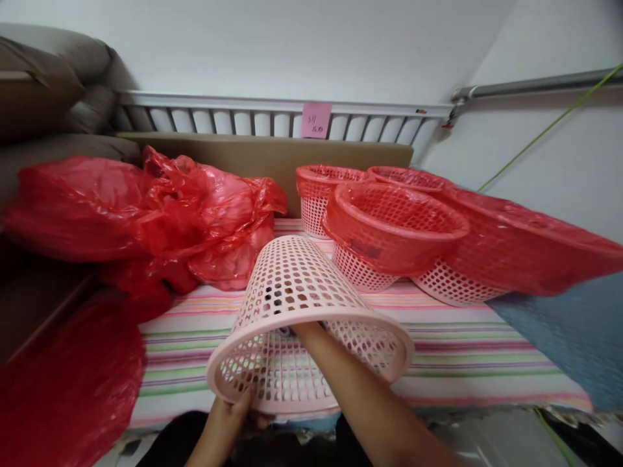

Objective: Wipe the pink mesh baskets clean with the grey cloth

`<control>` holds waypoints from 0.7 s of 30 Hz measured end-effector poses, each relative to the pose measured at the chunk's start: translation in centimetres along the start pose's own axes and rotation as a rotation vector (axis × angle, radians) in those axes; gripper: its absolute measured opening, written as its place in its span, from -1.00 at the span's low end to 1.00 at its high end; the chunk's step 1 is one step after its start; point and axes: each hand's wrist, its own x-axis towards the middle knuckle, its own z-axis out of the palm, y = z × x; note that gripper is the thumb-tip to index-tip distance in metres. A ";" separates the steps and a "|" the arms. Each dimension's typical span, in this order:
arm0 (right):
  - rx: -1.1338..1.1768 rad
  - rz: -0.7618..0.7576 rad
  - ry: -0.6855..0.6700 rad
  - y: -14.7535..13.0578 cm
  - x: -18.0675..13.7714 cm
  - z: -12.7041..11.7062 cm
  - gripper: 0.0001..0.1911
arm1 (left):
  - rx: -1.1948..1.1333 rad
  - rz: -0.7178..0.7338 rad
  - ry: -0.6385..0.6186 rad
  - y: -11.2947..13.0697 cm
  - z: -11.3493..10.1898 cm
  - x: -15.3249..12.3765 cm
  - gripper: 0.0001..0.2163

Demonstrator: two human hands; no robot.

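A pale pink perforated plastic basket [304,275] lies tipped on its side in the middle, its round opening facing me. My left hand [238,405] grips the lower left of its rim, with the thumb on the inner side and fingers beneath. My right hand [291,298] is deep inside the basket; skin shows through the holes, but the fingers are hidden. A small bluish-white bit of something shows beside that wrist, too little to name. Under the basket is a striped cloth [452,347].
Behind and to the right stand several pink baskets [365,269] lined with red plastic bags [389,240]. Crumpled red bags [195,207] are heaped at left. A white radiator [224,121] with a pink note [316,120] runs along the wall, a brown board [243,152] before it.
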 end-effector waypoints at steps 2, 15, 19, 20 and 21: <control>-0.105 0.023 -0.031 -0.8 -2.4 -0.4 -0.57 | -0.030 0.000 0.006 0.0 0.0 0.0 -0.39; -0.299 -0.058 -0.388 -3.8 -15.7 -5.8 -0.58 | -0.039 0.265 0.078 1.6 -0.1 -0.2 -0.49; -0.331 -0.008 -0.217 -3.4 -13.8 -5.5 -0.53 | -0.020 0.161 0.043 2.0 -0.4 -0.8 -0.46; -0.353 -0.006 -0.206 -3.0 -13.2 -5.0 -0.51 | -0.008 0.136 0.035 1.9 -0.4 -1.0 -0.45; -0.365 -0.012 -0.205 -2.7 -12.5 -4.4 -0.49 | 0.009 0.123 0.023 1.9 -0.3 -1.1 -0.45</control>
